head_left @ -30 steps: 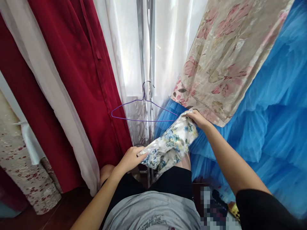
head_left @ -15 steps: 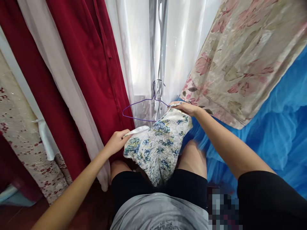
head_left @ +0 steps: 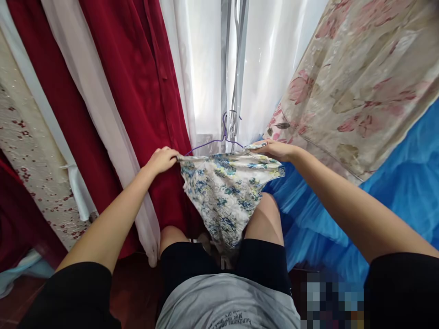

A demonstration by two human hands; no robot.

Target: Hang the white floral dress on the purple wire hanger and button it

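A white garment with blue and yellow flowers (head_left: 226, 194) hangs spread between my hands. My left hand (head_left: 162, 159) is closed on its upper left corner. My right hand (head_left: 274, 149) is closed on its upper right corner. Its top edge lies level against a purple wire hanger (head_left: 219, 140), which hangs by its hook from a metal rack pole (head_left: 230, 68) just behind. The lower part of the hanger is hidden by the cloth.
A dark red garment (head_left: 130, 91) and a pale sheer one (head_left: 89, 105) hang at the left. White curtains (head_left: 199, 68) are behind the pole. A beige floral dress (head_left: 360, 87) and blue tulle (head_left: 394, 192) fill the right. My knees are below the cloth.
Both hands lifted the flowered garment up and pulled it wide, up to the hanger. My left hand rose most and moved left. The view shifted slightly.
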